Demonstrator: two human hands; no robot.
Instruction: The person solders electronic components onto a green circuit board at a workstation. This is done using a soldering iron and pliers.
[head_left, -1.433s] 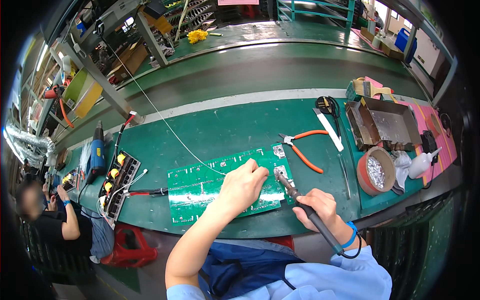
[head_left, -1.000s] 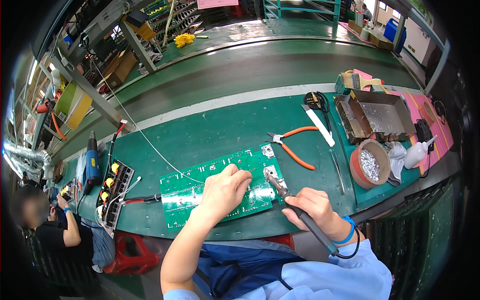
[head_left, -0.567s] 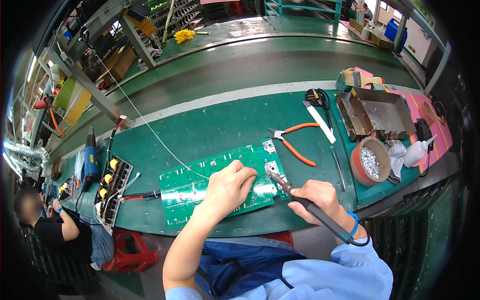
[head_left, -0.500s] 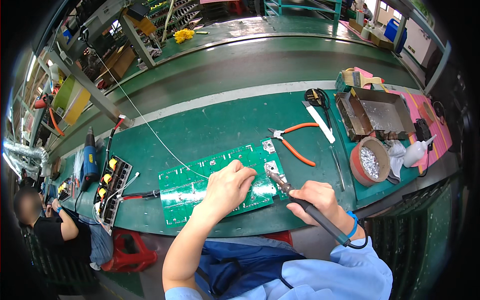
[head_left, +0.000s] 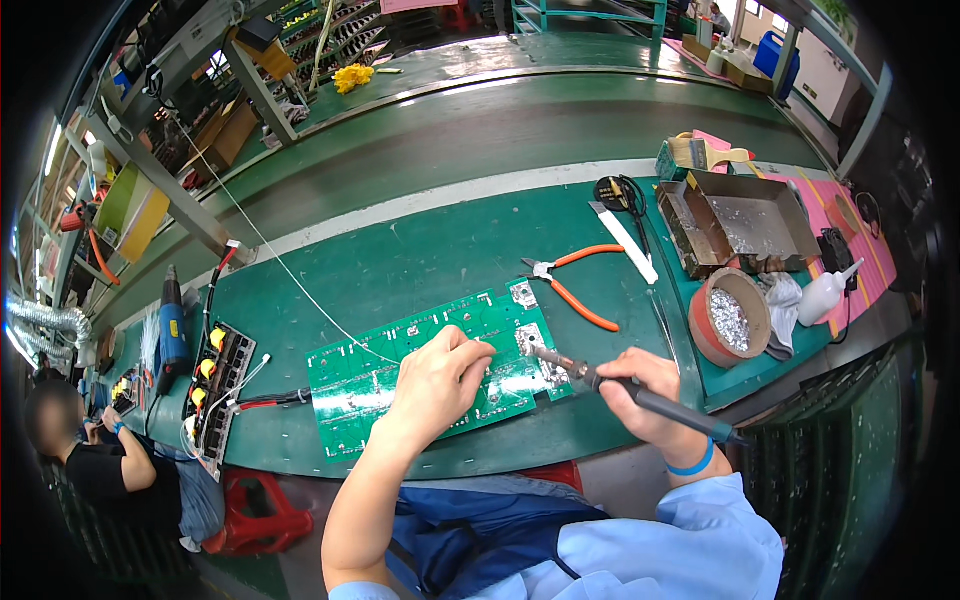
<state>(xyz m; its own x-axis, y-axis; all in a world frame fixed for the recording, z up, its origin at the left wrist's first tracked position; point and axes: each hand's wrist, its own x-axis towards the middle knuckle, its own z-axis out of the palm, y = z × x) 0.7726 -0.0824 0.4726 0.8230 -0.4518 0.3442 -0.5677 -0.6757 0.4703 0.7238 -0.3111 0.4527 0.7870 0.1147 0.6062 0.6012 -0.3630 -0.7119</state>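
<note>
A green circuit board (head_left: pixel 350 405) lies on the bench in front of me. My left hand (head_left: pixel 435 385) is over its middle, thumb and forefinger pinched on a thin solder wire (head_left: pixel 302 273) that runs down from the upper left. In my right hand (head_left: pixel 645 385) is a soldering iron (head_left: pixel 680 408), its handle slanting down to the right. The iron's tip is at the silvery pads near the board's right end; whether it touches them I cannot tell. Beyond that end lie orange-handled cutters (head_left: pixel 583 303), jaws apart.
At right stand a round tub of silvery bits (head_left: pixel 725 330), a metal tray (head_left: pixel 755 225), a brush (head_left: pixel 705 154) and a white squeeze bottle (head_left: pixel 825 297). To the left are a wired assembly (head_left: pixel 222 390) and a blue heat gun (head_left: pixel 173 335). A co-worker (head_left: pixel 120 460) sits far left.
The whole view has shifted slightly. My right hand has drawn a little to the right, and the iron's handle lies flatter. My left hand still pinches the wire over the board.
</note>
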